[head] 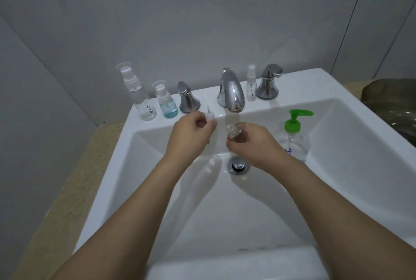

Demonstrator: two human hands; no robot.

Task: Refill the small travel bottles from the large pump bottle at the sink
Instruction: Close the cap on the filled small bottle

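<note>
White sink [337,90] against grey wall [202,20]; left hand [189,135] pinching cap [209,117], right hand [252,144] gripping bottle [234,132].

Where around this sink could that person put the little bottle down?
Bare room: the basin floor near the drain and the front rim of the sink. The ledge between the faucet and the left tap handle has a small gap. Crowded: the ledge's left end, with the tall clear bottle and blue bottle.
</note>
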